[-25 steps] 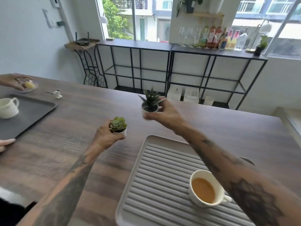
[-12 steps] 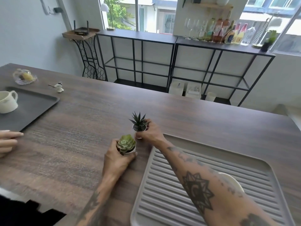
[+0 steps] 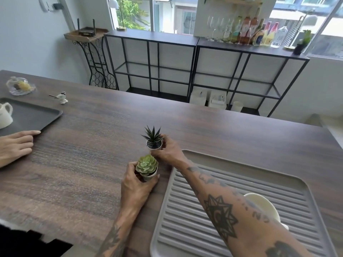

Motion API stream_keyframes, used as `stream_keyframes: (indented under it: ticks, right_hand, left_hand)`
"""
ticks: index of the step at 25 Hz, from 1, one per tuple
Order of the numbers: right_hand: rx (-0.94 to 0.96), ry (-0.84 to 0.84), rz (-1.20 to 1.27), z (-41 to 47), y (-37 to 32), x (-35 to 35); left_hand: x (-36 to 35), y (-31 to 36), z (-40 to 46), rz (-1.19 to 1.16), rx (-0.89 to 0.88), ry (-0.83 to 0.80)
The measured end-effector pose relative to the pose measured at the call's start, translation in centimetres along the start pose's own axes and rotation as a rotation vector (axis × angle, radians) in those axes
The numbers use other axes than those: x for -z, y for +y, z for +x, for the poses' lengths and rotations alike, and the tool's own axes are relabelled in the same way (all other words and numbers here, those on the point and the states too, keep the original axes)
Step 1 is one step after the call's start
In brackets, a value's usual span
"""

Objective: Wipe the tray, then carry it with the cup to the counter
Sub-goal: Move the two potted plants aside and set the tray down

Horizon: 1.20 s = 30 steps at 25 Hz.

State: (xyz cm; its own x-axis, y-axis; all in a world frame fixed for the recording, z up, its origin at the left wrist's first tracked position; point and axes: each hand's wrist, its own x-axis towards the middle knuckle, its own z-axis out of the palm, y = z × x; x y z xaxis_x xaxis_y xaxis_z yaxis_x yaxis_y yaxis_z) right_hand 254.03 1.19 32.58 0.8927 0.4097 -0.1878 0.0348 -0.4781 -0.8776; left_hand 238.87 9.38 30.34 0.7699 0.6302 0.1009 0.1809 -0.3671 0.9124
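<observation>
A grey ribbed tray (image 3: 185, 216) lies on the wooden table at the lower right. A white cup (image 3: 263, 204) stands on it, mostly hidden behind my right forearm. Just left of the tray, my left hand (image 3: 136, 188) is wrapped around a small white pot holding a round green succulent (image 3: 146, 166). My right hand (image 3: 167, 151) grips a second little pot with a spiky dark plant (image 3: 153, 139), set down on the table beyond the tray's far left corner.
At the left lies a dark tray (image 3: 31, 115) with a white mug (image 3: 5, 115), and another person's hand (image 3: 15, 145) rests by it. A glass dish (image 3: 19, 86) and a small bird figure (image 3: 62, 97) sit further back. Black shelving with bottles lines the window wall.
Both my hands have come down from mid-air and brought the two plant pots onto the table left of the tray. The other person's hand has moved nearer the dark tray.
</observation>
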Motion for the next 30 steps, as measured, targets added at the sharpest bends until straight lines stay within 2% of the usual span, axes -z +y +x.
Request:
stream_keyframes:
  ticks: [5, 8, 12, 14, 16, 20, 24, 27, 30]
  right_hand:
    - [-0.043, -0.110, -0.148, -0.9, -1.5, 1.6]
    - [-0.061, -0.129, -0.312, -2.7, -3.2, 4.4]
    - [0.029, -0.057, -0.362, -7.1, -6.0, 11.9]
    - [0.103, 0.024, -0.257, -10.8, -7.0, 16.2]
    - [0.162, 0.141, -0.202, -15.1, -6.7, 20.3]
    - [0.174, 0.408, -0.299, -22.3, -1.6, 25.6]
    - [0.114, 0.697, -0.353, -26.5, 8.9, 25.5]
    - [0.048, 0.638, -0.460, -28.8, 16.1, 23.0]
    - [0.012, 0.532, -0.679, -30.1, 20.1, 19.9]
  left_hand:
    - [0.0, -2.0, 0.4, 0.023, -0.049, -0.048]
    - [1.1, -2.8, -0.9, -0.058, 0.042, -0.087]
    - [3.0, -2.9, -5.7, -0.164, 0.150, 0.033]
    - [2.9, -1.2, -8.6, -0.099, 0.050, 0.124]
    - [2.3, 1.8, -10.4, -0.024, -0.108, 0.082]
    - [-0.8, 6.9, -9.0, 0.075, -0.518, -0.340]
    - [-6.0, 6.8, -7.8, 0.265, -0.612, -0.574]
    - [-8.3, 4.2, -8.2, 0.527, -0.697, -0.577]
    - [-8.9, 2.5, -8.8, 0.635, -0.728, -0.523]
